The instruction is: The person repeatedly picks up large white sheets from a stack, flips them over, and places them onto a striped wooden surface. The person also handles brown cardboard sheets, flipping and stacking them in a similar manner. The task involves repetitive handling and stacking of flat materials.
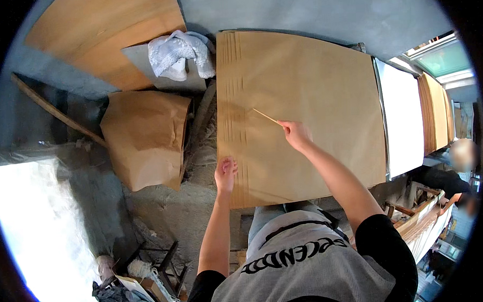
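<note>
A thick stack of brown paper sheets [314, 95] lies flat in front of me, its left edges fanned out in steps. My left hand [226, 173] rests with fingers curled on the near left edge of the stack. My right hand [295, 133] is over the middle of the top sheet and pinches a thin wooden stick [265, 116], whose tip points left toward the fanned edges.
A crumpled brown paper bag [145, 135] stands to the left. Behind it lie a white cloth [179, 54] and a plywood board [109, 33]. White sheets [402, 119] and more brown stacks [436, 112] lie to the right. Another person [455, 170] is at the right.
</note>
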Demonstrator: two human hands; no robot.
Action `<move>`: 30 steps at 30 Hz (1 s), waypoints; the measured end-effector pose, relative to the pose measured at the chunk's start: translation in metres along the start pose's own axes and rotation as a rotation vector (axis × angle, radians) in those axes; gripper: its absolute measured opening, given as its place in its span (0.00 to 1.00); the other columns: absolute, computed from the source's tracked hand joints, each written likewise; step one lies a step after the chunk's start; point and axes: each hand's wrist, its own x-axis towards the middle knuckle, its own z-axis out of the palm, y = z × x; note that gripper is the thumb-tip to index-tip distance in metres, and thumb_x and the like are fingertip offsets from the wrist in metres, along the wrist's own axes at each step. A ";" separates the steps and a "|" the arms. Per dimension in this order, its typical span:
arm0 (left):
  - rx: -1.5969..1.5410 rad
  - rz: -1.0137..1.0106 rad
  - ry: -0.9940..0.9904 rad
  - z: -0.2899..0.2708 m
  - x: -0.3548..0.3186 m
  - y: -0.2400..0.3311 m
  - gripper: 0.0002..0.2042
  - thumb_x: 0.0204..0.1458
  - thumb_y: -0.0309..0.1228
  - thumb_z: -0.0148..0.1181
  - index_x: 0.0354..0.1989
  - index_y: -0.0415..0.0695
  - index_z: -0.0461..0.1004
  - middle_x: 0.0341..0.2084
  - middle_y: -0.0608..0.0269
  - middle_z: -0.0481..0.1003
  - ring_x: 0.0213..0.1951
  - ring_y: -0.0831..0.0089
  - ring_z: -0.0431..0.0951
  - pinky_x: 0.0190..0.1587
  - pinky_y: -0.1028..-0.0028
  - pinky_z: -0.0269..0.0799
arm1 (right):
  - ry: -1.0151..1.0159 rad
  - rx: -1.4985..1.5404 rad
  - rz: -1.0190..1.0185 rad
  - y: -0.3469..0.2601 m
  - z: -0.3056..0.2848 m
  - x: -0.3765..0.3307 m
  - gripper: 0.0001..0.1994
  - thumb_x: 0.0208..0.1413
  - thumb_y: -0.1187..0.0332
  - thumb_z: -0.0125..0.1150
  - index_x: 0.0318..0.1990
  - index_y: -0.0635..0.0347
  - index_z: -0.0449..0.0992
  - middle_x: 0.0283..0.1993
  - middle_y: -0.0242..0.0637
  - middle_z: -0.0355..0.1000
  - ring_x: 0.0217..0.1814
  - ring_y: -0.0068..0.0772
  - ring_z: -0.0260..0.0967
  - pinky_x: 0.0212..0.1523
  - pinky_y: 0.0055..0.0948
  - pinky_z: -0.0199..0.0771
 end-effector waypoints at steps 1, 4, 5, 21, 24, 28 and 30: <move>-0.012 0.048 -0.024 0.001 0.009 -0.001 0.07 0.50 0.29 0.51 0.37 0.43 0.66 0.27 0.69 0.68 0.28 0.82 0.67 0.30 0.82 0.64 | 0.014 -0.030 0.006 -0.004 -0.002 -0.001 0.13 0.47 0.69 0.47 0.40 0.39 0.73 0.24 0.37 0.70 0.23 0.37 0.67 0.20 0.32 0.65; 0.003 0.141 -0.073 0.006 0.033 -0.001 0.09 0.49 0.28 0.51 0.39 0.43 0.64 0.27 0.69 0.67 0.29 0.82 0.68 0.30 0.81 0.65 | 0.007 -0.074 -0.002 -0.013 -0.012 -0.004 0.13 0.47 0.69 0.48 0.40 0.39 0.73 0.25 0.38 0.70 0.23 0.38 0.67 0.21 0.32 0.65; 0.040 0.136 -0.068 0.009 0.038 -0.001 0.09 0.49 0.27 0.50 0.39 0.43 0.63 0.26 0.70 0.66 0.28 0.83 0.67 0.29 0.82 0.64 | -0.003 -0.081 -0.011 -0.014 -0.012 -0.005 0.13 0.47 0.69 0.48 0.40 0.40 0.73 0.25 0.38 0.70 0.23 0.38 0.67 0.21 0.32 0.65; 0.312 -0.156 -0.377 0.022 0.015 0.000 0.19 0.46 0.34 0.54 0.46 0.42 0.62 0.35 0.65 0.70 0.35 0.76 0.70 0.36 0.77 0.66 | 0.041 0.050 0.077 0.013 -0.013 -0.021 0.13 0.47 0.68 0.47 0.39 0.41 0.73 0.26 0.40 0.70 0.27 0.41 0.68 0.24 0.37 0.66; 0.443 -0.199 -0.358 -0.003 0.003 -0.036 0.25 0.45 0.36 0.56 0.52 0.42 0.57 0.44 0.62 0.66 0.47 0.71 0.66 0.45 0.70 0.64 | 0.021 0.063 0.122 0.021 -0.008 -0.027 0.12 0.48 0.67 0.47 0.40 0.40 0.72 0.26 0.39 0.70 0.27 0.41 0.68 0.24 0.38 0.67; 0.081 -0.540 -0.298 -0.012 -0.037 -0.035 0.31 0.42 0.35 0.59 0.54 0.44 0.53 0.47 0.61 0.63 0.50 0.69 0.63 0.50 0.67 0.59 | 0.004 0.077 0.156 0.022 -0.021 -0.039 0.12 0.49 0.64 0.47 0.41 0.41 0.71 0.28 0.39 0.70 0.27 0.41 0.68 0.25 0.37 0.67; -0.167 -0.612 -0.351 -0.016 -0.066 -0.023 0.35 0.40 0.34 0.61 0.56 0.44 0.48 0.51 0.61 0.58 0.53 0.68 0.58 0.53 0.66 0.55 | 0.035 0.126 0.127 0.033 -0.022 -0.038 0.12 0.50 0.64 0.47 0.42 0.43 0.70 0.28 0.38 0.70 0.26 0.39 0.68 0.25 0.34 0.67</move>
